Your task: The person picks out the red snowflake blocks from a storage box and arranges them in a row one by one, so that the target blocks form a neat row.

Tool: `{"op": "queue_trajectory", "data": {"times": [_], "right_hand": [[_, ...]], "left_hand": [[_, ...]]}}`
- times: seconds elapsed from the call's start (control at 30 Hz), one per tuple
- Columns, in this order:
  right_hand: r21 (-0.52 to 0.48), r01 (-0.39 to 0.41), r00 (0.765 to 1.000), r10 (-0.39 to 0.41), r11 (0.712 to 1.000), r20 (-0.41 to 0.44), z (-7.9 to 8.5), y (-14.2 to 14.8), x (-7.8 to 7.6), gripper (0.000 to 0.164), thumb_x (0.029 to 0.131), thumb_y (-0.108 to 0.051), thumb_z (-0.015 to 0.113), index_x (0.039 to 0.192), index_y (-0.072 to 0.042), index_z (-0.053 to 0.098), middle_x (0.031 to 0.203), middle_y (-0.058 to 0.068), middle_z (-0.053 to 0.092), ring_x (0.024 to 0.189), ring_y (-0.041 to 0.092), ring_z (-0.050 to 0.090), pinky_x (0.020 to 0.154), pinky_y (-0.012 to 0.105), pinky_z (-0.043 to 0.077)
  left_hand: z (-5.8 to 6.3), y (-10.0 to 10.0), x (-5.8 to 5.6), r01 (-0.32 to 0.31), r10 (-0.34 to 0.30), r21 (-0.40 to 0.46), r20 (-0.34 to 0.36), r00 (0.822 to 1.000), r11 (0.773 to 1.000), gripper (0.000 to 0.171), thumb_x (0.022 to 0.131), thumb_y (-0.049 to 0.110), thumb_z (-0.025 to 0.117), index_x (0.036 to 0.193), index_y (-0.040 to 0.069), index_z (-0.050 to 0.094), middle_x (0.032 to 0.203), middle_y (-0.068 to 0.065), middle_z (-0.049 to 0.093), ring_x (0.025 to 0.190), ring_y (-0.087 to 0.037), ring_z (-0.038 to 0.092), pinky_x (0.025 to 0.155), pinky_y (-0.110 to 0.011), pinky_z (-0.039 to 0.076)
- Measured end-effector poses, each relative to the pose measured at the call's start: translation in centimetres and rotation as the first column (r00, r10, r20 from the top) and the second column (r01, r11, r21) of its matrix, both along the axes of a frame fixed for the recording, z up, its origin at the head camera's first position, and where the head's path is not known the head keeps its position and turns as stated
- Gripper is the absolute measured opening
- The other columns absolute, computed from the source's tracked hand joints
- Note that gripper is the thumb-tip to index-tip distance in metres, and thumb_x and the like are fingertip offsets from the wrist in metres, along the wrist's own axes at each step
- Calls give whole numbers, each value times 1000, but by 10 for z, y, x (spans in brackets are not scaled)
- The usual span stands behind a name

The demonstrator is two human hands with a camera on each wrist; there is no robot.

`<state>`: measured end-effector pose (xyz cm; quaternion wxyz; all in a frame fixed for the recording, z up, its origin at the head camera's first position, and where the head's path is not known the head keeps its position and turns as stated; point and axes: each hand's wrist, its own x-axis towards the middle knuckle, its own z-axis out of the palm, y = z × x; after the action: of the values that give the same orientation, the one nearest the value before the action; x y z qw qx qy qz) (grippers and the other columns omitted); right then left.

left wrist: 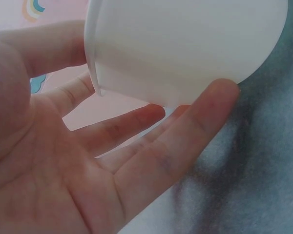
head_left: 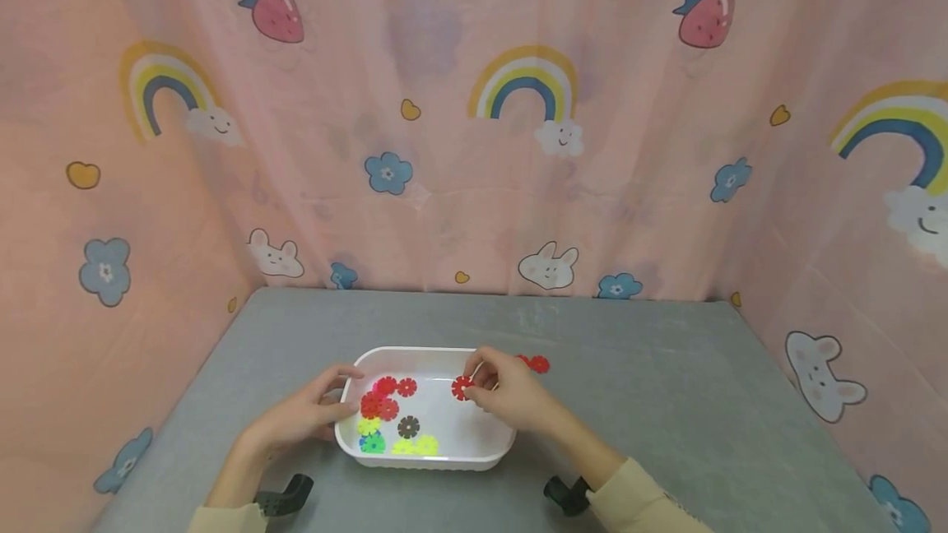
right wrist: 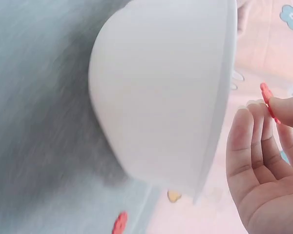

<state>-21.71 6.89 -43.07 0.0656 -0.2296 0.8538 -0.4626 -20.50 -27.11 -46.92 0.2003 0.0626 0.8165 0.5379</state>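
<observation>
From the head view, I'm watching the left hand (head_left: 299,411) holding the left end of the white tray (head_left: 474,434), thumb over the rim. The right hand (head_left: 511,393) is pinching a red notched disc (head_left: 461,388) above the tray's right half. Red pieces (head_left: 370,405) are lying on the tray floor at the left, with yellow pieces (head_left: 425,445), a green piece (head_left: 373,442) and a dark brown piece (head_left: 409,427) nearer me. More loose red pieces (head_left: 540,364) are sitting on the grey table (head_left: 666,385), just beyond the tray to the right.

In the left wrist view, I'm seeing fingers reaching along the tray's outer wall, one tip touching it. I'm judging that pushing harder there could tip the tray and send the pieces sliding; whether its base is resting fully on the table, I can't tell.

In the right wrist view, the thumb and fingertips are gripping the disc edge-on. With so thin a thing, I'm thinking a slight roll of the thumb could flick it away, perhaps outside the rim.
</observation>
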Motion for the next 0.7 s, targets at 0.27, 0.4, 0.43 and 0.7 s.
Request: {"op": "queue_trajectory", "data": {"times": [0.27,0.4,0.43,0.7], "right_hand": [[-40,15,999,-13,999,36,1,30,-4,14,93,-6,71,103,-10,61,84,3,62,71,19,61,61,27,56],[-21,71,996,-70,997,61,0,45,-8,15,93,-7,70,104,-11,61,87,4,60,73,21,59,62,27,55],[-14,88,994,-87,996,69,0,49,-9,15,93,-7,70,104,-12,61,87,4,60,74,21,59,62,28,55],[2,190,977,-189,982,98,-3,77,-19,17,93,-6,69,108,-8,60,86,7,63,71,23,59,64,30,55]], "left_hand": [[0,0,1,6,-6,8,-2,1000,1000,58,98,21,68,147,9,40,153,-28,33,116,-34,60,82,-42,60],[0,0,1,3,-3,7,-1,1000,1000,59,97,22,69,147,10,39,154,-26,33,117,-34,59,83,-42,60],[0,0,1,3,-3,8,-2,1000,1000,59,97,22,69,147,10,39,154,-27,33,117,-34,59,83,-42,60],[0,0,2,6,-7,16,8,1000,1000,59,97,22,69,146,10,39,153,-27,33,114,-33,60,83,-43,60]]}}
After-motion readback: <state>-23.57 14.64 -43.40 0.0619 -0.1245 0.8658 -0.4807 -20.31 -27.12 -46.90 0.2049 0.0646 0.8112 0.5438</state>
